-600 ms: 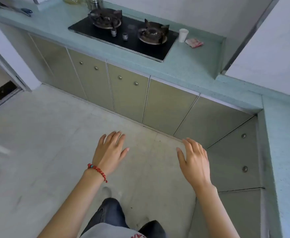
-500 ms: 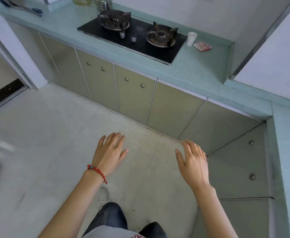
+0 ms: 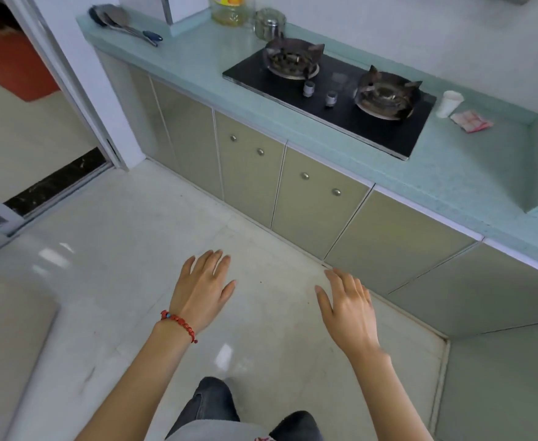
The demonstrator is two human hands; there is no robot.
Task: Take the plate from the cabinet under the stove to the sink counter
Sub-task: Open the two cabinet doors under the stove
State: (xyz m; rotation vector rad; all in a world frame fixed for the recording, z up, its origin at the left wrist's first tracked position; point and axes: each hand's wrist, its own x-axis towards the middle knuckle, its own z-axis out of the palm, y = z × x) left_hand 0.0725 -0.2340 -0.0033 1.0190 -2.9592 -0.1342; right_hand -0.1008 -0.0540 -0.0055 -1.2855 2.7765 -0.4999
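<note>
Both hands r out flat w/ fingers spread wide, holding nothing. Left hand has a red bead bracelet. Right hand is just beside it. Cabinet doors under the stove r up past the fingertips, all shut. Can't see the plate.

We see a pale blue-green speckled counter across the upper right of the frame, holding a glossy black stove and a white cup. Below it run olive-beige cabinet doors with silver knobs. The floor is off-white. Lower centre, a red bead bracelet carries one blue bead.
</note>
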